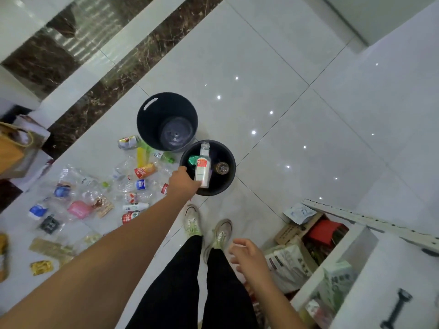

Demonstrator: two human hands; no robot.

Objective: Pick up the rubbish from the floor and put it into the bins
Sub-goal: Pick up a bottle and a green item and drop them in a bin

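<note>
My left hand (181, 184) reaches out over the near black bin (228, 184) and holds the base of a clear glass bottle (203, 166) with a red-and-white label, neck pointing away. Inside that bin lie a green wrapper (193, 160) and a brown bottle (222, 167). The far black bin (152, 115) stands just behind it with nothing inside. My right hand (247, 255) hangs low at the right, fingers loosely spread, holding nothing. Several plastic bottles, cans and wrappers (133, 184) lie scattered on the white floor to the left of the bins.
My two feet in pale trainers (206, 227) stand just in front of the near bin. A white shelf with cardboard boxes and bags (306, 236) fills the lower right. A brown paper bag (11, 148) sits at the left edge by a dark marble strip.
</note>
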